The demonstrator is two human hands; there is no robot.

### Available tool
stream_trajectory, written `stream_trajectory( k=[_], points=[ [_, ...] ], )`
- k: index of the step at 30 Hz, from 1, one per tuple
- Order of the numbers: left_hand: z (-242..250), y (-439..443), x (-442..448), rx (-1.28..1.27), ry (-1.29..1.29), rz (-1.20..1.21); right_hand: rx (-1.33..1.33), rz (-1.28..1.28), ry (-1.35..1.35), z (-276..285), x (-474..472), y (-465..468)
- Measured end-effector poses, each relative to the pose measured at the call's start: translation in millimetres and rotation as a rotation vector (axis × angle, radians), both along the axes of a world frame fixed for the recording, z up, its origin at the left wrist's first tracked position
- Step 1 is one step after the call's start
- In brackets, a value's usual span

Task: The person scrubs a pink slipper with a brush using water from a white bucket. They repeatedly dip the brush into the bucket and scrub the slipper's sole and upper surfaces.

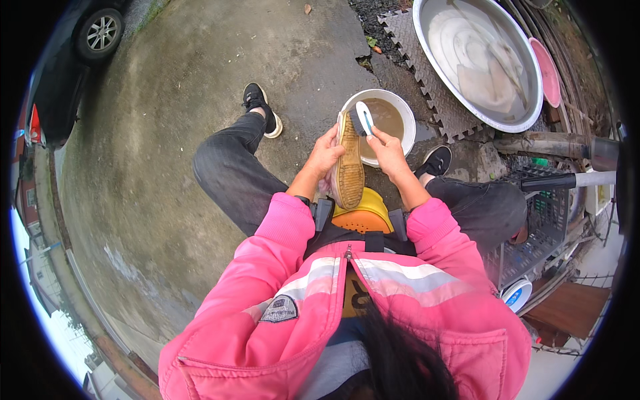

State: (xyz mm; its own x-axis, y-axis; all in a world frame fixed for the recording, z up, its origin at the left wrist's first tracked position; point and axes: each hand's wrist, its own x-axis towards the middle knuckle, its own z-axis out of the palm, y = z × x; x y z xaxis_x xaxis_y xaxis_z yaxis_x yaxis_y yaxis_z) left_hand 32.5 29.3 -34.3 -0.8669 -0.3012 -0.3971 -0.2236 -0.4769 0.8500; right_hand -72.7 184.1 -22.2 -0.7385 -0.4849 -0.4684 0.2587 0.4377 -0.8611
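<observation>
My left hand [324,156] grips a shoe by its side, with the tan ridged sole [350,172] turned up towards me. In my right hand [387,151] is a scrub brush [365,118] with a white and teal handle. Its dark bristles are against or very close to the toe end of the sole; I cannot tell which. Behind both hands stands a white bucket [410,132] of murky brown water, partly hidden by the shoe. Yellow and orange footwear [367,210] lies below the shoe's heel, between my legs.
A large metal basin [534,112] of water with a submerged sheet stands on a grey foam mat [440,100]. Beside it leans a pink basin [546,72]. A grey plastic crate [530,240] is by my right knee. A dark car [60,85] is parked at far left on the concrete.
</observation>
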Motion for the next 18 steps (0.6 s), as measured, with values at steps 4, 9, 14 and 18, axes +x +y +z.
stream_trajectory(
  k=[4,9,14,18],
  points=[
    [7,1,-1,0.159,0.037,0.038,0.036,-0.070,0.149,-4,-13,-2],
    [20,-8,-4,0.243,0.052,0.088,-0.016,0.091,0.291,6,-20,6],
    [25,-14,-3,0.275,0.072,0.011,0.009,0.263,0.454,19,-39,24],
    [23,-11,-4,0.277,0.062,-0.061,0.098,0.387,0.500,23,-64,33]
  ],
)
